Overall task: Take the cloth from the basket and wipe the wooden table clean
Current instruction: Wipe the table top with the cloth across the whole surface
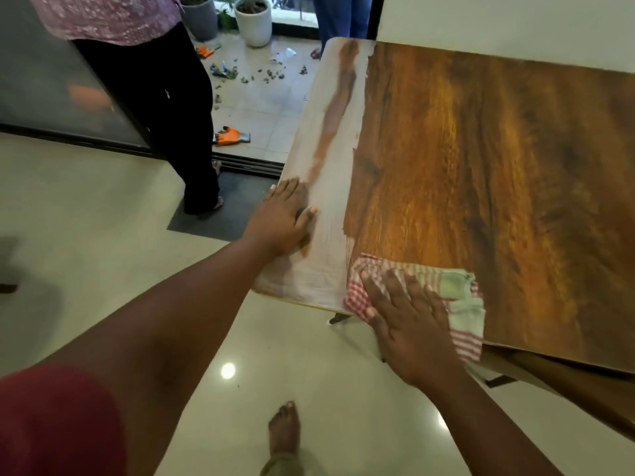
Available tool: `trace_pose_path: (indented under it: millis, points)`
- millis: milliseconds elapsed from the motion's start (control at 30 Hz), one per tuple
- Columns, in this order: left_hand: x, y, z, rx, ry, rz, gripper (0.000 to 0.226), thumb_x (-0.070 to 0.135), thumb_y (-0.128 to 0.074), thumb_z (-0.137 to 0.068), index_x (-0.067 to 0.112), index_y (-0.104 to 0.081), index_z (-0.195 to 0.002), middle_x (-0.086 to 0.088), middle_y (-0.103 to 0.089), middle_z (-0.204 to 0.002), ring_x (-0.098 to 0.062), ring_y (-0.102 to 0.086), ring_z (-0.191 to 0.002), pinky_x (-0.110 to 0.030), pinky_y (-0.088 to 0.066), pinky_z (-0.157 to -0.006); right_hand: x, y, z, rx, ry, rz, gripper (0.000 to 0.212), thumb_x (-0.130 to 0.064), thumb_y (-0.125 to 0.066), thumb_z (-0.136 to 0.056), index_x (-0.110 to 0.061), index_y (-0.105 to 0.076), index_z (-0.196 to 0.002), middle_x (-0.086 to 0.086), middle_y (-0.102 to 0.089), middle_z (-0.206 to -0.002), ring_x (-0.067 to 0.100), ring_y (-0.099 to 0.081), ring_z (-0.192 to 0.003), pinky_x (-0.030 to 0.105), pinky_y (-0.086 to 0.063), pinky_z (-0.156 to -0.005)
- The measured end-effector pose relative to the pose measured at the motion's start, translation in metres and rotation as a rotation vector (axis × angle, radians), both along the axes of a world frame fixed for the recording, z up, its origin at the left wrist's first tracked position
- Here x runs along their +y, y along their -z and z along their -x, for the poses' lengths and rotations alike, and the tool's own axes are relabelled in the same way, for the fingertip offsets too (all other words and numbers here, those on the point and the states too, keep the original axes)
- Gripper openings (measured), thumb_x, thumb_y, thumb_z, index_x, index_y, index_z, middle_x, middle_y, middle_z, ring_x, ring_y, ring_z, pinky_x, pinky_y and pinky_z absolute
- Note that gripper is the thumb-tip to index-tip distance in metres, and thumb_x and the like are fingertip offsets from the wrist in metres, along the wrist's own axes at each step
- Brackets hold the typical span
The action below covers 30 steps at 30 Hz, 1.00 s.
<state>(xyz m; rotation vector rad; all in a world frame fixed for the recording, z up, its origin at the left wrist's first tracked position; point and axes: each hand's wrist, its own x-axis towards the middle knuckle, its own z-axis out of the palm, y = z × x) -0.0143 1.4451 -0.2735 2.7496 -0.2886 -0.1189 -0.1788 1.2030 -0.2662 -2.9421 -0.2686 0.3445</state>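
Note:
The wooden table (481,159) fills the right of the head view. Its brown top is bare on the right, while a pale dusty strip (323,242) runs along its left edge with one wiped streak in it. A red, white and green checked cloth (460,304) lies at the table's near edge, partly hanging over it. My right hand (409,324) lies flat on the cloth, fingers spread, pressing it to the wood. My left hand (281,221) rests flat on the dusty strip at the left edge, holding nothing. No basket is in view.
A person in black trousers and a purple top (165,97) stands left of the table near a sliding door track (247,164). Orange gloves (230,136), scattered debris and white plant pots (253,20) lie on the tiled floor beyond. A second person's legs (340,18) stand at the far end.

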Motion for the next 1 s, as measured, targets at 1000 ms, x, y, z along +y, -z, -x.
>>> trace_pose_path:
  millis: [1000]
  points:
    - [0.002,0.006,-0.005,-0.011,-0.01,0.075,0.058,0.038,-0.031,-0.102,0.012,-0.016,-0.152,-0.004,-0.01,-0.161,-0.016,-0.001,-0.147,-0.031,0.002,-0.117,0.048,-0.002,0.004,0.014,-0.068,-0.042,0.051,-0.054,-0.008,-0.095,-0.059,0.016,-0.14,-0.017,0.015,-0.152,0.012,0.022,-0.14,0.036,0.018,-0.109]
